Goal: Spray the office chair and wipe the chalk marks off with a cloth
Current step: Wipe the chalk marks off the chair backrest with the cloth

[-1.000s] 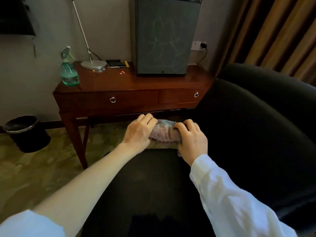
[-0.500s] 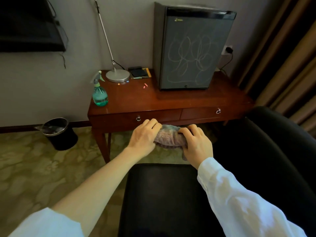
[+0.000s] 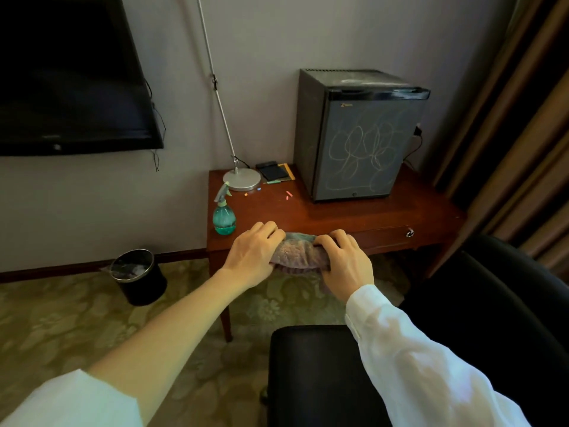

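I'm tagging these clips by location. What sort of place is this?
Most likely a hotel room: a small minibar fridge stands on a wooden desk, with a wall-mounted TV and heavy curtains.

our left hand (image 3: 253,254) and right hand (image 3: 345,264) hide the ends of the cloth (image 3: 296,253); the office chair (image 3: 308,374) runs off the right and bottom edges; we cannot tell what the tiny bits (image 3: 288,195) on the table (image 3: 354,214) are.

A teal plastic spray bottle (image 3: 224,218) stands on the brown wooden desk (image 3: 369,217). A grey box-shaped mini-fridge (image 3: 360,149) stands right of it.
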The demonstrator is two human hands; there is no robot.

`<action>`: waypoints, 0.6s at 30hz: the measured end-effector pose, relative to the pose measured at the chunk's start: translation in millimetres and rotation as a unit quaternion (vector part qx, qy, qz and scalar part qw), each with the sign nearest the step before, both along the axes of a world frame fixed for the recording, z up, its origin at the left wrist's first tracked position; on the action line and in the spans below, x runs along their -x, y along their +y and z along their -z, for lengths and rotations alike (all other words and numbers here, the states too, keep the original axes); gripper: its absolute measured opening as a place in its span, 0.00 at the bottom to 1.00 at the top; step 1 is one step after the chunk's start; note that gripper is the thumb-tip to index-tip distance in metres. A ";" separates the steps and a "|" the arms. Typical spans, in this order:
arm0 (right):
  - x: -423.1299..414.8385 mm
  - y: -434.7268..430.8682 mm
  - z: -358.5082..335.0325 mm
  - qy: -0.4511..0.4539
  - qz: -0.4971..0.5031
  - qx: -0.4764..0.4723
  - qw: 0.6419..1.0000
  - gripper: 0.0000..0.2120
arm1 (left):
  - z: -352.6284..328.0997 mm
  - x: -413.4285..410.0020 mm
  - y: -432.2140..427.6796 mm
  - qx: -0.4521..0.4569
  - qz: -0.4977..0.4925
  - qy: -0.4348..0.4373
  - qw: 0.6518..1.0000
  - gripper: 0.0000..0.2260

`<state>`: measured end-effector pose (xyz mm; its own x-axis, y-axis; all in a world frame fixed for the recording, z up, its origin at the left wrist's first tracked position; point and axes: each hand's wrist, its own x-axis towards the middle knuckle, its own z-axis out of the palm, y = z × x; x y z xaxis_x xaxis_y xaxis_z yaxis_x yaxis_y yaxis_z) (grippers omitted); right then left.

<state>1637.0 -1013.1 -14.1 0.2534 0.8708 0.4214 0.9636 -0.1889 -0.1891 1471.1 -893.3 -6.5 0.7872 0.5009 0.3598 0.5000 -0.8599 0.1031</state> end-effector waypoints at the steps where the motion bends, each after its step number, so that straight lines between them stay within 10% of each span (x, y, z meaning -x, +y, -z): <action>1: 5.2 2.6 -2.5 0.000 0.001 0.004 1.000 0.21 | -2.3 5.4 2.7 0.001 0.000 -0.001 1.000 0.25; 18: 36.6 67.3 -19.2 0.006 -0.049 0.032 0.998 0.22 | -20.0 48.5 45.6 0.016 -0.053 0.006 0.998 0.23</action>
